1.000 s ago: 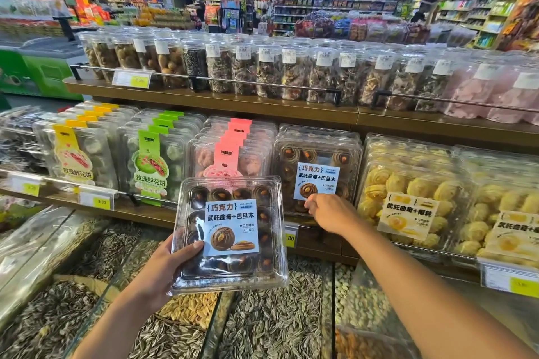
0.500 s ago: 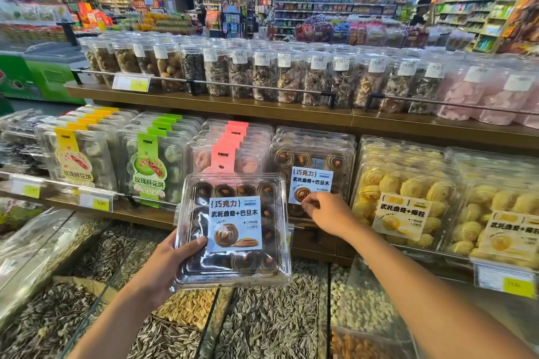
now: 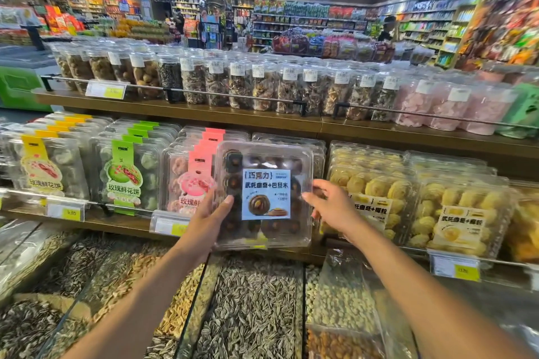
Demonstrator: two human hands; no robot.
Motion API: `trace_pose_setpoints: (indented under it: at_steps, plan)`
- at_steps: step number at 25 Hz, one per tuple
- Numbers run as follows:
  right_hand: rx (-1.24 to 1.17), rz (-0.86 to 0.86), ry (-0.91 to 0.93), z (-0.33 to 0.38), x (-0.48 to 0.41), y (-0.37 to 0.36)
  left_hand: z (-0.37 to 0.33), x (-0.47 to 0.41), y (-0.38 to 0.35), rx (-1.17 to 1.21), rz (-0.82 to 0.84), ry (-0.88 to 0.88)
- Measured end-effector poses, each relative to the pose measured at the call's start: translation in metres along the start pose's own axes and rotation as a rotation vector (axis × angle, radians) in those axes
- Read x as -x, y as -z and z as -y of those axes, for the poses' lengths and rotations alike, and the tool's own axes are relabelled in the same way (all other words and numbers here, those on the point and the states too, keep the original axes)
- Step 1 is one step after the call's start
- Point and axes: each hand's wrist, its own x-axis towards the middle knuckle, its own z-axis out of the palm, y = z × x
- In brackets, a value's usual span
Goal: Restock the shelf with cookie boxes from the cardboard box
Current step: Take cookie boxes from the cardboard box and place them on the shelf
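Note:
A clear plastic box of dark chocolate cookies [image 3: 265, 195] with a blue label is upright in front of the middle shelf [image 3: 116, 221]. My left hand [image 3: 208, 218] grips its left edge, thumb on the front. My right hand [image 3: 332, 207] holds its right edge, thumb at the front and fingers reaching behind. The box covers the row of matching chocolate boxes [image 3: 291, 140] stacked on the shelf; only their tops show behind it. The cardboard box is out of view.
Pink-labelled boxes [image 3: 186, 181] stand just left of the held box and yellow cookie boxes [image 3: 376, 192] just right. Jars [image 3: 242, 81] line the upper shelf. Bins of sunflower seeds [image 3: 253, 300] and nuts lie below my arms.
My left hand has lifted the chocolate box up and right, against the shelf row. My right hand left the front shelf box and took the held box's right edge.

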Motion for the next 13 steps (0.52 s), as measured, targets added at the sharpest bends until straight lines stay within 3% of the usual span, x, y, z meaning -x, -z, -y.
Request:
trace_pose_setpoints:
  at_steps: [6, 13]
  plan:
    - [-0.146, -0.257, 0.064, -0.007, -0.010, 0.013, -0.016, -0.035, -0.017, -0.436, -0.087, -0.282]
    - [-0.077, -0.355, 0.184, -0.023, -0.014, -0.001, -0.006, -0.055, -0.023, -0.541, -0.214, -0.242]
